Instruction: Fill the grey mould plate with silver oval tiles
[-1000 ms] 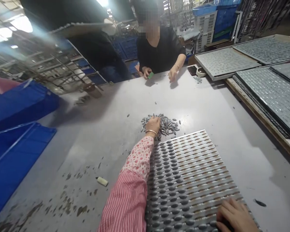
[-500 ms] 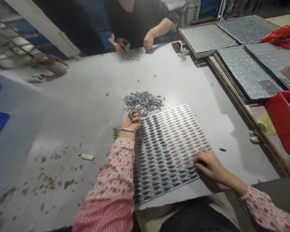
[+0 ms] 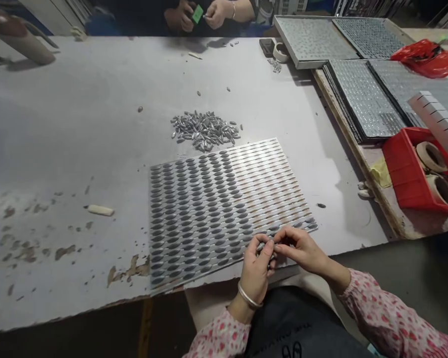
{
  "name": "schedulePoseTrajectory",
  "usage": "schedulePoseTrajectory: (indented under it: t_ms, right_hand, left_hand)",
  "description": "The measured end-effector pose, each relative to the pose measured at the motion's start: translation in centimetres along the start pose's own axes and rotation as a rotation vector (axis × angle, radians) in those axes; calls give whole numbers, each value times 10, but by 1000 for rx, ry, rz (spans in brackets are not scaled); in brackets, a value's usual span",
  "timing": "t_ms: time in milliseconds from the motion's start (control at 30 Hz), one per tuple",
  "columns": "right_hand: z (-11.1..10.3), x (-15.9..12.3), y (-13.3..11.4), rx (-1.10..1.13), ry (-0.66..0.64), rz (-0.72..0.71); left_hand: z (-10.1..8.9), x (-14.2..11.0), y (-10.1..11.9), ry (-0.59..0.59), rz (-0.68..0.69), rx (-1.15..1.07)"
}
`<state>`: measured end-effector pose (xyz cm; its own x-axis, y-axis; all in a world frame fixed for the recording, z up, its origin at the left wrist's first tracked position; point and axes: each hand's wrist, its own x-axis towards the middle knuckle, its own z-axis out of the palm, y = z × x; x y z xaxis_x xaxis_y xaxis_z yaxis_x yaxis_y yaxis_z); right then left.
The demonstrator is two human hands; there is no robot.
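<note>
Head view | left hand (image 3: pixel 255 271) grips grey pieces (image 3: pixel 260 246) | right hand (image 3: pixel 301 250) alongside, grip unclear | stained pale table (image 3: pixel 108 129) | red bin (image 3: pixel 403 171) rightward

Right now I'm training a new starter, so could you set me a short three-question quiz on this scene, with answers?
1. Multiple choice: with the right hand close beside it, what does the left hand hold? (a) a red bag; (b) small grey pieces; (c) a tape roll.
2. True or false: the loose pile lies beyond the far edge of the board.
3. Fill in the blank: most of the board's uncovered rows lie toward the picture's ____ side.

Key: 1. b. 2. True. 3. Right.
</note>
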<state>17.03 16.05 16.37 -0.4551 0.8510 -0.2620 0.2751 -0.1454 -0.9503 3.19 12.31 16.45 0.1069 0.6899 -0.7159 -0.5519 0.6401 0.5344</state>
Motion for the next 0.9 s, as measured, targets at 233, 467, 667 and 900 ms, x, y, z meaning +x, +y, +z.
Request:
schedulePoseTrajectory:
  t_ms: [233,467,667,900]
  right_hand:
    - [-30,0,13,22,191,28]
    - [-52,13,30,-431,148,-63]
    - [-50,19,30,-664,132,-147]
    - [-56,26,30,-871,55,-141]
  left_hand:
    - [-12,2,-8,-45,-281,-428]
    - [-15,-4,-8,-43,-372,-478]
    - [-11,-7,-11,-83,-343,-442]
    - [-5,-9,-11,-101,-300,-437]
